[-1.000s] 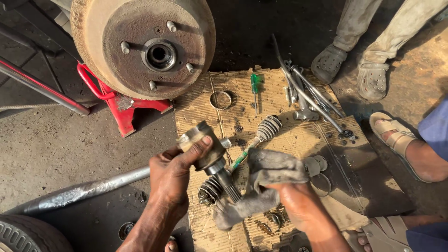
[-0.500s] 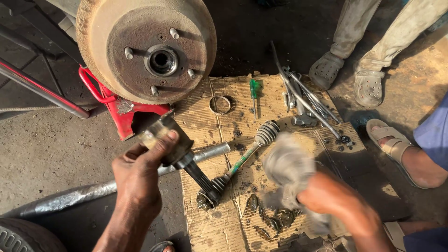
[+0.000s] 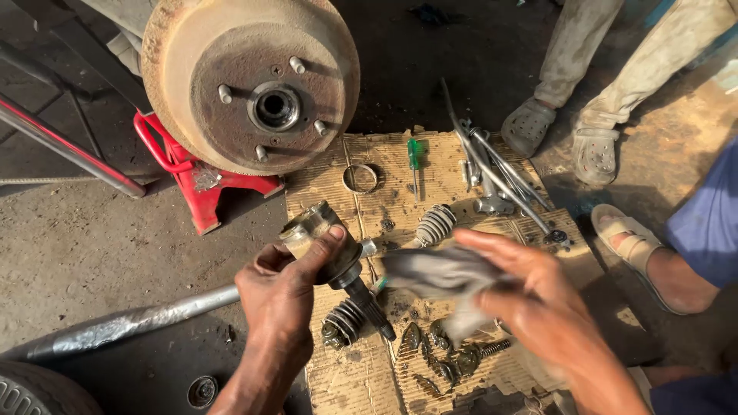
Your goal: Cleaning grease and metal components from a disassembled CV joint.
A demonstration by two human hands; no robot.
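Left hand [image 3: 288, 296] wrapped around a greasy metal joint [image 3: 327, 246] by its fat cup end, thumb pressed along the side, fingers closed behind it. Splined shaft of the joint pointing down and to the right, over the cardboard sheet [image 3: 446, 173]. Right hand [image 3: 530, 296] just right of the joint, fingers half spread, pinching a grey rag [image 3: 434, 273] between thumb and fingers; blurred. Rag bunched up close beside the shaft; touching or not, cannot tell.

On the cardboard: a ribbed rubber boot [image 3: 344, 323] just below the joint, a second, paler boot [image 3: 435, 224] above the rag, a heap of small oily parts [image 3: 442, 357] under the right hand. Further up the sheet, a metal ring [image 3: 360, 177], a green-handled screwdriver [image 3: 415, 157] beside it, and a bundle of long steel tools [image 3: 496, 173] at the right edge.

Above and left of the cardboard, a rusty brake drum [image 3: 250, 81] with studs and hub hole, propped on a red stand [image 3: 196, 180]. Left of the cardboard, a long silver bar [image 3: 127, 323] lying on the concrete, running under the left wrist. Beyond the sheet's top right corner, another person's feet in grey clogs [image 3: 557, 138]; right of it, a sandalled foot [image 3: 634, 242].
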